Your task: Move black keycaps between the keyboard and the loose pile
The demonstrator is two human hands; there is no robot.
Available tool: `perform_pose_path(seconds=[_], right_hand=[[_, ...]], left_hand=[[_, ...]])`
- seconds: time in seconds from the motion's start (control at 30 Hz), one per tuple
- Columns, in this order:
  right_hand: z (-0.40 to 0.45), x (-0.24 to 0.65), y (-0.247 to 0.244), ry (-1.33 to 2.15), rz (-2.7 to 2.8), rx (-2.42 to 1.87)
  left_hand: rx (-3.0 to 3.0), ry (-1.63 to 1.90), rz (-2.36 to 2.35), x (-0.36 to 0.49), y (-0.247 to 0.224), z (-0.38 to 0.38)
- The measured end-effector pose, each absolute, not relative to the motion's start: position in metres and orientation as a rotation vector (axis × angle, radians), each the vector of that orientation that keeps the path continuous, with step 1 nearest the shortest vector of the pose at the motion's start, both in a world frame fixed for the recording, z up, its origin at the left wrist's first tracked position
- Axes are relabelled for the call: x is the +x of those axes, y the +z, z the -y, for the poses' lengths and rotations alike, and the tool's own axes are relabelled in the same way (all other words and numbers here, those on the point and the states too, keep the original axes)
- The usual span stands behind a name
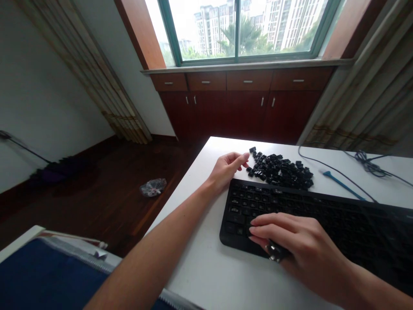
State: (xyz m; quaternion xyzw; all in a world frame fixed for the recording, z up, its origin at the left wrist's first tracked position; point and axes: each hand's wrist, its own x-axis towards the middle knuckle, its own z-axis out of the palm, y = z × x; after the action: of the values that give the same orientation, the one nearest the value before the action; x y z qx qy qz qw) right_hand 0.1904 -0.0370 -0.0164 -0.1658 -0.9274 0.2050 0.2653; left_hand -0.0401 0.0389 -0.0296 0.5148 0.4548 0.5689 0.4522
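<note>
The left hand (pixel 227 170) was open and released, with its fingers extended just beside the left edge of a heap of black keycaps (pixel 280 171). The heap lay on the tabletop (pixel 206 275), on the far side of a black computer keyboard (pixel 322 206), which occupied the near right area. The right hand (pixel 292 241) was curled over the left end of the keyboard. A small dark metallic object (pixel 275 252) showed at its fingers; whether the hand grasped it could not be determined. A blue-handled tool (pixel 342 185) and a dark coiled cable (pixel 368 163) lay beyond the keyboard, toward the far right.
</note>
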Motion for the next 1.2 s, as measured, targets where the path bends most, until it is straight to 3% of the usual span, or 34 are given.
perform_pose_path(seconds=[0.4,1.2], right_hand=[[0.047,0.176,-0.021,0.322,2.496,-0.368],[0.049,0.170,-0.021,0.354,2.472,-0.431]], left_hand=[[1.337,1.383,-1.146,-0.039,-0.029,-0.039],[1.342,1.364,-1.159,-0.039,-0.029,-0.039]])
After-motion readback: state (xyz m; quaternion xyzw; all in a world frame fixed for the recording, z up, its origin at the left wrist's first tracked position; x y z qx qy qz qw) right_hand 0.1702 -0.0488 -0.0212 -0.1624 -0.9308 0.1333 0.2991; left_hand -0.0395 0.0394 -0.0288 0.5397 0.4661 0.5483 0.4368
